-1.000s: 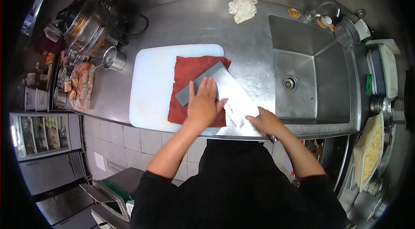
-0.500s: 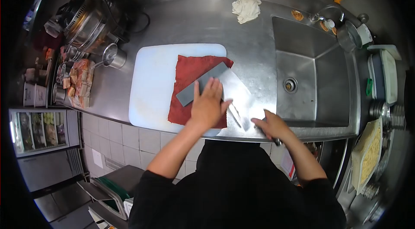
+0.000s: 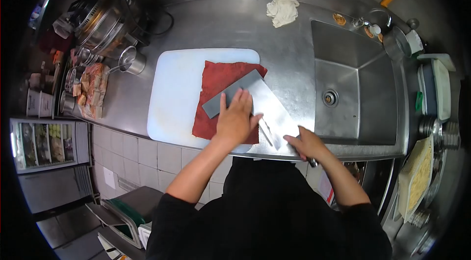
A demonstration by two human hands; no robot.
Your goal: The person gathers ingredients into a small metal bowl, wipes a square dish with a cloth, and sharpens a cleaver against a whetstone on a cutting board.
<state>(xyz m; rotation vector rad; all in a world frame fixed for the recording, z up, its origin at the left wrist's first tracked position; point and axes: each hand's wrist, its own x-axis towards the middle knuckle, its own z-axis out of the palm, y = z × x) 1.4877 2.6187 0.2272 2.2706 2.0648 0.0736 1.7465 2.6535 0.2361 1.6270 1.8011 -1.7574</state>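
Observation:
A red cloth [image 3: 216, 77] lies over the right part of a white cutting board [image 3: 171, 95]. On the cloth rests a flat grey sharpening stone [image 3: 216, 105], set diagonally. The broad shiny blade of a cleaver [image 3: 274, 108] lies over the stone's right side. My left hand [image 3: 235, 118] presses on the blade and stone with its fingers spread. At the counter's front edge my right hand [image 3: 308, 144] is closed round the cleaver's dark handle, whose end sticks out below the fist.
Right of the board is a steel sink [image 3: 363, 78]. A crumpled white cloth [image 3: 283, 10] lies at the back. On the left stand a steel cup [image 3: 132, 61], a bag of wrapped pieces [image 3: 93, 90] and a round glass appliance [image 3: 100, 27]. A yellow-filled tray [image 3: 417, 179] is far right.
My right hand has shifted slightly right with the cleaver's handle, compared with a second ago. The view has shifted a little. My left hand stays on the blade.

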